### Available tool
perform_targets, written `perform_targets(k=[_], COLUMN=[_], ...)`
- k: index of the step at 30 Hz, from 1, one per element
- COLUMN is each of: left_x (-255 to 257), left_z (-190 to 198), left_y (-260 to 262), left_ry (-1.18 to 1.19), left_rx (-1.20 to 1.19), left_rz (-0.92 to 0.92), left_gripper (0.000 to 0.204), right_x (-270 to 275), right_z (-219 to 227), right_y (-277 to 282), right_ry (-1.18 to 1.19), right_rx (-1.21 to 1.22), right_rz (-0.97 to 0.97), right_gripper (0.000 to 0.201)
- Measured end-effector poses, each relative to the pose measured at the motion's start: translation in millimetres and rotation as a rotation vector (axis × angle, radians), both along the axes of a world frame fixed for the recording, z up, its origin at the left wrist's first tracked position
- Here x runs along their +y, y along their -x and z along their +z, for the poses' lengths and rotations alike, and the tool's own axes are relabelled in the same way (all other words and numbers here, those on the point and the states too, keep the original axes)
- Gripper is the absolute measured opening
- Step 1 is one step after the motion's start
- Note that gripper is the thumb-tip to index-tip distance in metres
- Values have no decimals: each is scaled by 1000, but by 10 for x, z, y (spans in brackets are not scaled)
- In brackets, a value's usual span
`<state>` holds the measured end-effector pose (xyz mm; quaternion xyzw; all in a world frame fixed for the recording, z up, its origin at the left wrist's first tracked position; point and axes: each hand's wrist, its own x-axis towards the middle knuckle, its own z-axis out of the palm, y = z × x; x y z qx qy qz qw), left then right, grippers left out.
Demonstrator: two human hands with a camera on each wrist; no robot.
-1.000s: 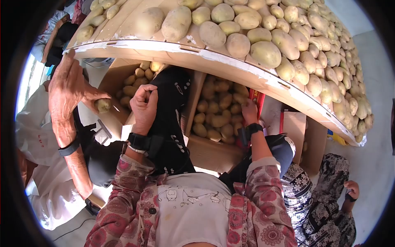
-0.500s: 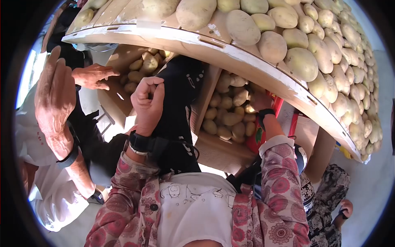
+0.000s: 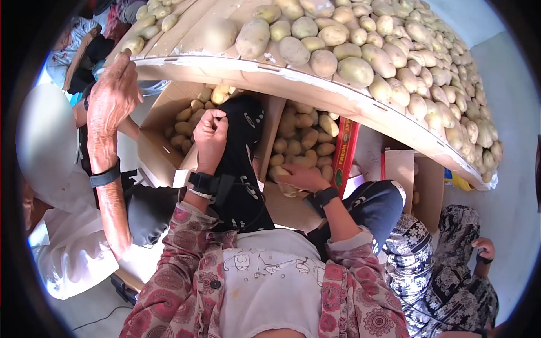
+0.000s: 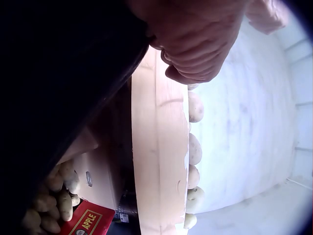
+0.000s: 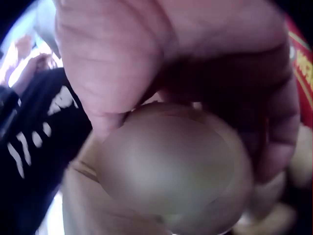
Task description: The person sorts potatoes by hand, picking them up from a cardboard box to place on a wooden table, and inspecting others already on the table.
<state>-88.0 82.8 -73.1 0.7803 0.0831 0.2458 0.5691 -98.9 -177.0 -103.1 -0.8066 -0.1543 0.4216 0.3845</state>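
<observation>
My right hand (image 3: 306, 176) is low over the near side of the middle cardboard box (image 3: 267, 138). It grips a potato (image 5: 168, 166), thumb on one side and fingers curled round the other in the right wrist view. More potatoes (image 3: 294, 147) fill the box behind it. My left hand (image 3: 211, 135) is raised above my dark trouser leg (image 3: 242, 163), its fingers curled in and nothing visible in them. Seen from the left wrist, those curled fingers (image 4: 198, 63) overlap the pale edge of the table (image 4: 161, 147).
Potatoes (image 3: 406, 73) cover the cardboard-topped table (image 3: 197, 36) ahead. Another box (image 3: 160, 132) of potatoes stands left, near another person's raised hand (image 3: 112, 93). A red carton panel (image 3: 345, 158) borders the middle box. Someone in patterned clothing (image 3: 451, 270) is at the right.
My right hand has come from the red panel toward me and left, now with a potato. My left hand stays curled. The neighbour's hand that held a potato is no longer plainly seen.
</observation>
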Motion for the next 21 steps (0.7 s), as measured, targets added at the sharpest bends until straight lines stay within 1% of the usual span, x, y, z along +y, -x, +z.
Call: perform_targets(k=[1,2,3,4,5,6,7,8,9,10,11,12,13,14,15,17,18,19,20,21], left_x=[-32,-75,-135,-219,-306,-380,-448,-518,-589,-658,-746,-842,-895,-903,-922,-995,-1006,-1005,-996,-1003], left_z=[40,30,35,149,196,229,243,244,249,341,433,548,653,719,792,886,819,746,676,701], left_y=[27,28,45,129,171,188,212,218,230,279,295,315,337,365,394,463,473,485,513,546], left_ry=[77,237,398,581,697,936,1173,1239,1308,1150,1147,1118,1082,1001,990,1059,1053,1046,1022,998], left_rx=[-30,3,40,145,254,326,401,453,505,475,470,528,581,607,605,747,736,735,672,608], left_rz=[-88,-136,-182,-241,-251,-301,-350,-388,-423,-522,-524,-512,-503,-661,-663,-805,-778,-777,-777,-776], left_gripper=[8,8,7,6,6,5,5,6,8,13,13,18,23,34,34,39,40,40,40,40], right_x=[81,122,120,148,78,50,-25,-46,-94,-142,-168,-167,-162,-158,-167,-248,-298,-310,-319,-315], right_z=[-34,-81,-214,-232,-236,-53,551,756,821,837,848,899,992,1049,1057,1039,1036,1030,1033,1060], right_y=[51,85,112,143,165,187,222,249,220,218,207,226,260,284,292,311,315,331,355,372], right_ry=[-201,-402,-406,-645,-849,-1055,-1202,-1281,-1303,-1326,-1349,-1351,-1272,-1189,-1200,-1085,-1153,-1160,-1210,-1258], right_rx=[86,174,154,108,261,419,789,760,677,664,646,643,500,360,356,123,193,193,245,298], right_rz=[-84,-158,-153,-252,-366,-469,-583,-598,-568,-525,-486,-481,-627,-770,-768,-625,-580,-578,-649,-718], right_gripper=[49,47,47,47,48,49,50,58,59,62,64,64,65,66,66,67,67,67,66,66])
